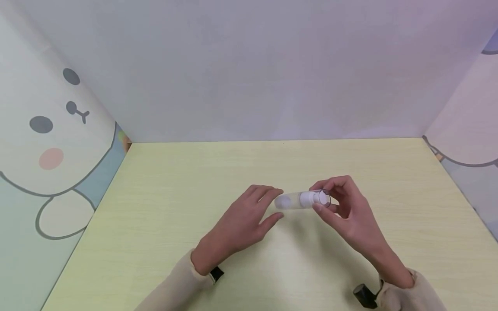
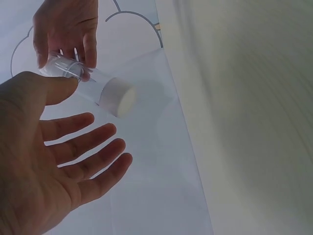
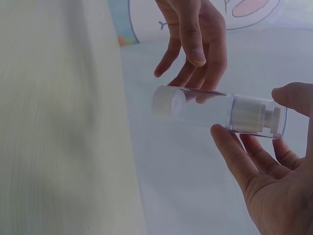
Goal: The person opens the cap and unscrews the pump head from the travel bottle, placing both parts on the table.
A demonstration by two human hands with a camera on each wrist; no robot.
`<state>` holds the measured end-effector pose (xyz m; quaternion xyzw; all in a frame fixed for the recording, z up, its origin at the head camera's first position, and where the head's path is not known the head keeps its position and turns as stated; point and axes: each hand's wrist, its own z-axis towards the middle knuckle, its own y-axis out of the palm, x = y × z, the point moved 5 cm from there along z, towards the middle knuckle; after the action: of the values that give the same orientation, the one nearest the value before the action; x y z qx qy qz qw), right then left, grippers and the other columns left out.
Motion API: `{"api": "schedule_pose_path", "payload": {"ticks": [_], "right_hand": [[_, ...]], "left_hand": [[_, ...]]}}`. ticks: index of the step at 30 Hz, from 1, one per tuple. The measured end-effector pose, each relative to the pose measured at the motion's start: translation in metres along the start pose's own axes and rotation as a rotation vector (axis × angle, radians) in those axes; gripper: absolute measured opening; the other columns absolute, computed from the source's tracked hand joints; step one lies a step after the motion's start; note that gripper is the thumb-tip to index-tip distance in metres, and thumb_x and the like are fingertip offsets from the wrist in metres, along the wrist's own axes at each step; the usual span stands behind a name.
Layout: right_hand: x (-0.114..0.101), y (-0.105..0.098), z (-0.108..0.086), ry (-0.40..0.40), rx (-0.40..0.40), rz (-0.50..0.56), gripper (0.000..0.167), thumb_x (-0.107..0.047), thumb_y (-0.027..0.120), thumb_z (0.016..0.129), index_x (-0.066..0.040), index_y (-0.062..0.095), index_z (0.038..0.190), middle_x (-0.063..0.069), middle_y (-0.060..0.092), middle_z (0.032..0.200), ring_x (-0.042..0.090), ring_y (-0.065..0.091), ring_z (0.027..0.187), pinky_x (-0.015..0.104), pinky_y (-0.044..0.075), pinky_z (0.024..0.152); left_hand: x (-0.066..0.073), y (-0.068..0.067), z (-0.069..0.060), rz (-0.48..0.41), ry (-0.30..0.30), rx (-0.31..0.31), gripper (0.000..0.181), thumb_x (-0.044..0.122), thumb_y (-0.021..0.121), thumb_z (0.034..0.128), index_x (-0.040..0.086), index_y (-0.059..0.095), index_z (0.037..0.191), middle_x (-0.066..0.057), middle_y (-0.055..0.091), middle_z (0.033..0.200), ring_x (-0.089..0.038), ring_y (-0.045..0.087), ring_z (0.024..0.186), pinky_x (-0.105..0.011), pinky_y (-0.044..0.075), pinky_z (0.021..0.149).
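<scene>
A clear bottle (image 1: 294, 201) with a white base and a white pump top under a clear cap is held sideways above the table. My right hand (image 1: 352, 216) pinches its capped end between thumb and fingers. In the right wrist view the bottle (image 3: 205, 107) lies nearly level, its white base pointing toward the other hand. My left hand (image 1: 243, 218) is around the base end with thumb and fingers spread apart. In the left wrist view the left hand's (image 2: 63, 147) fingers are relaxed and apart, and the bottle (image 2: 93, 88) passes beyond the thumb.
The pale wooden table (image 1: 175, 172) lies below both hands. A plain light wall (image 1: 272, 77) stands at the back, with cartoon-printed panels (image 1: 23, 77) on the left and right sides. Black objects (image 1: 365, 296) are at both sleeve cuffs.
</scene>
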<state>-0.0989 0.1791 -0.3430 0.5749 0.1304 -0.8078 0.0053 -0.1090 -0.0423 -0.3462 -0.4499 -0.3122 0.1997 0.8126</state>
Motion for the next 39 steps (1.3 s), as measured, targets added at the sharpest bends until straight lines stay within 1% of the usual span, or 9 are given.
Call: {"api": "schedule_pose_path", "payload": {"ticks": [4, 8, 14, 19, 26, 31, 35, 37, 39], "right_hand": [[-0.001, 0.003, -0.001, 0.003, -0.01, 0.037, 0.037, 0.014, 0.066, 0.092, 0.001, 0.044, 0.118, 0.01, 0.062, 0.122, 0.014, 0.067, 0.107, 0.022, 0.061, 0.078], [-0.003, 0.006, -0.001, 0.007, -0.027, 0.04, 0.036, 0.014, 0.066, 0.092, 0.001, 0.044, 0.117, 0.009, 0.063, 0.122, 0.014, 0.067, 0.107, 0.023, 0.061, 0.077], [-0.003, 0.01, -0.002, -0.037, -0.053, 0.077, 0.034, 0.016, 0.064, 0.091, 0.003, 0.044, 0.115, 0.01, 0.063, 0.12, 0.016, 0.067, 0.107, 0.024, 0.062, 0.078], [0.0, 0.012, -0.002, -0.02, -0.08, 0.059, 0.035, 0.016, 0.064, 0.092, -0.001, 0.043, 0.115, 0.008, 0.062, 0.121, 0.015, 0.067, 0.108, 0.025, 0.062, 0.078], [0.002, 0.014, -0.004, -0.015, -0.102, 0.079, 0.035, 0.016, 0.063, 0.092, -0.002, 0.043, 0.114, 0.009, 0.063, 0.122, 0.015, 0.067, 0.109, 0.027, 0.063, 0.079], [0.001, 0.015, -0.004, -0.029, -0.116, 0.094, 0.034, 0.016, 0.062, 0.093, 0.0, 0.042, 0.116, 0.008, 0.063, 0.122, 0.014, 0.066, 0.109, 0.027, 0.063, 0.079], [-0.001, 0.014, -0.004, -0.042, -0.112, 0.067, 0.037, 0.016, 0.061, 0.093, 0.003, 0.044, 0.124, 0.007, 0.063, 0.124, 0.013, 0.066, 0.11, 0.028, 0.063, 0.078], [-0.001, 0.014, -0.004, -0.032, -0.104, 0.026, 0.041, 0.015, 0.062, 0.094, 0.0, 0.047, 0.129, 0.004, 0.063, 0.124, 0.012, 0.066, 0.11, 0.027, 0.063, 0.079], [-0.002, 0.014, -0.004, -0.042, -0.099, -0.028, 0.044, 0.014, 0.064, 0.093, -0.003, 0.05, 0.132, 0.003, 0.063, 0.123, 0.012, 0.066, 0.109, 0.026, 0.062, 0.08]], "left_hand": [[0.001, 0.002, -0.001, -0.036, -0.013, -0.024, 0.046, 0.03, 0.072, 0.1002, 0.01, 0.059, 0.139, -0.002, 0.066, 0.128, -0.02, 0.062, 0.118, -0.032, 0.056, 0.102], [0.004, 0.001, -0.001, -0.058, -0.002, -0.026, 0.044, 0.029, 0.072, 0.0999, 0.01, 0.06, 0.138, -0.002, 0.066, 0.127, -0.019, 0.061, 0.117, -0.031, 0.057, 0.1], [0.008, 0.002, -0.001, -0.082, 0.013, -0.03, 0.043, 0.028, 0.073, 0.0993, 0.01, 0.06, 0.137, -0.003, 0.067, 0.127, -0.019, 0.062, 0.118, -0.031, 0.057, 0.1], [0.01, 0.003, -0.002, -0.085, 0.022, -0.024, 0.044, 0.027, 0.075, 0.0982, 0.01, 0.061, 0.136, -0.004, 0.068, 0.127, -0.018, 0.063, 0.117, -0.03, 0.058, 0.098], [0.012, 0.005, -0.002, -0.079, 0.028, -0.024, 0.044, 0.027, 0.075, 0.0979, 0.011, 0.061, 0.136, -0.001, 0.068, 0.128, -0.016, 0.063, 0.116, -0.027, 0.059, 0.095], [0.012, 0.005, -0.002, -0.067, 0.022, -0.033, 0.043, 0.027, 0.075, 0.0982, 0.012, 0.061, 0.136, 0.0, 0.069, 0.126, -0.016, 0.064, 0.115, -0.026, 0.059, 0.093], [0.012, 0.005, -0.002, -0.054, 0.017, -0.027, 0.042, 0.028, 0.075, 0.098, 0.013, 0.063, 0.135, 0.0, 0.069, 0.124, -0.016, 0.064, 0.112, -0.026, 0.059, 0.09], [0.012, 0.004, -0.002, -0.037, 0.015, -0.024, 0.042, 0.028, 0.075, 0.0977, 0.013, 0.063, 0.135, 0.0, 0.069, 0.123, -0.015, 0.064, 0.111, -0.025, 0.059, 0.089], [0.012, 0.004, -0.002, -0.019, 0.015, -0.019, 0.041, 0.028, 0.076, 0.0974, 0.014, 0.064, 0.134, 0.001, 0.069, 0.121, -0.015, 0.064, 0.109, -0.025, 0.059, 0.089]]}}
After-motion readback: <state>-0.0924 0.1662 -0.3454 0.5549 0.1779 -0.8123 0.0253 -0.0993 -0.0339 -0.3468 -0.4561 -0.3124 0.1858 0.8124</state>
